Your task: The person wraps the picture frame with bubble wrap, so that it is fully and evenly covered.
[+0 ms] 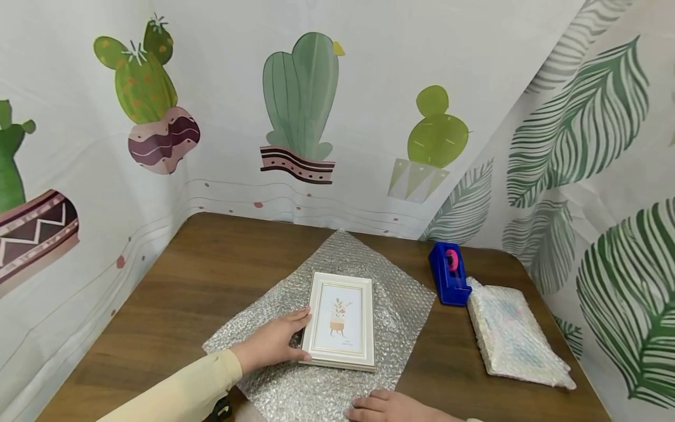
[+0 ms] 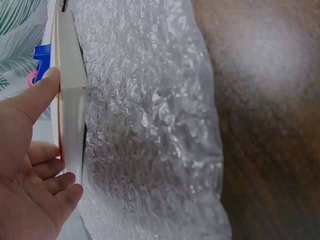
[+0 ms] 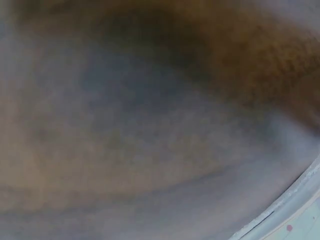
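Note:
A white picture frame (image 1: 369, 322) with a potted-plant print lies face up on a sheet of bubble wrap (image 1: 295, 299), set cornerwise on the table. At the frame's left side, my left hand (image 1: 276, 340) touches it, the thumb near the lower left corner and the fingers farther up. In the left wrist view, those fingers rest loosely along the white side. My right hand (image 1: 395, 406) lies over the near right edge of the bubble wrap, its thumb hidden; I cannot tell whether it pinches the sheet. The right wrist view is mostly blurred.
A blue tape dispenser (image 1: 448, 278) with a pink core stands at the back right of the brown wooden table (image 1: 158, 310). Beside it, nearer me, lies a flat package (image 1: 519, 334) covered in bubble wrap. A cactus-and-leaf printed cloth (image 1: 221, 105) hangs behind the table.

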### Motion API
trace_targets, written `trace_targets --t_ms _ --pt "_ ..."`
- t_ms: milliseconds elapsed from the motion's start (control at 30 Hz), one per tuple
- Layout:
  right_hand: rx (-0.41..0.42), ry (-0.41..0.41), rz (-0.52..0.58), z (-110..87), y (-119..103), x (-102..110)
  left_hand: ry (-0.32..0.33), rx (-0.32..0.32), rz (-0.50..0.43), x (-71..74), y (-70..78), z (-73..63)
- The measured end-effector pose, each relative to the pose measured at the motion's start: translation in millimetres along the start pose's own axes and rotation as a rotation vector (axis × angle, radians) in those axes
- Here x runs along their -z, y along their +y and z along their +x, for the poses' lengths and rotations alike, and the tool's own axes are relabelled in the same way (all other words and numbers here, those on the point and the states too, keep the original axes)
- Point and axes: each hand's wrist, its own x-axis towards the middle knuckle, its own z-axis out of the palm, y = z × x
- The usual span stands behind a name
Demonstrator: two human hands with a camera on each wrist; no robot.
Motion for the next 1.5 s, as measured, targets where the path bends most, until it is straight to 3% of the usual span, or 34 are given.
trace_targets --t_ms 133,233,367,567,667,867,1167,1300,1433,1500 --pt "-0.061 0.056 0.107 -0.4 -1 -3 -0.002 -0.007 0.001 -0.4 0.9 0.5" --pt "-0.051 0.113 0.148 0.9 2 -5 -0.007 -0.008 -0.003 -1.7 0.3 0.8" --pt "-0.157 0.179 0.303 5.5 2 -4 -0.012 -0.003 -0.032 -2.1 -1.5 -0.1" --pt "-0.524 0.361 0.557 15.3 4 3 -0.046 -0.003 -0.091 1.4 -3.2 -2.1" --pt "-0.720 0.412 0.676 22.2 8 10 -0.083 -0.012 -0.110 3.5 -4.9 -1.6" --pt "-1.032 0.372 0.812 37.1 23 22 -0.137 -0.007 -0.136 7.2 -5.8 -1.1" --pt "-1.346 0.361 0.914 49.4 43 22 -0.020 0.014 -0.126 0.6 -1.5 6.4" --pt "-1.393 0.327 0.811 52.1 48 17 -0.017 0.036 -0.167 0.8 -4.0 11.6" --pt "-1.296 0.305 0.660 50.8 53 13 -0.025 0.049 -0.204 3.5 -8.3 17.3" --pt "-1.227 0.316 0.586 48.5 55 10 -0.028 0.024 -0.188 5.1 -9.5 21.1"
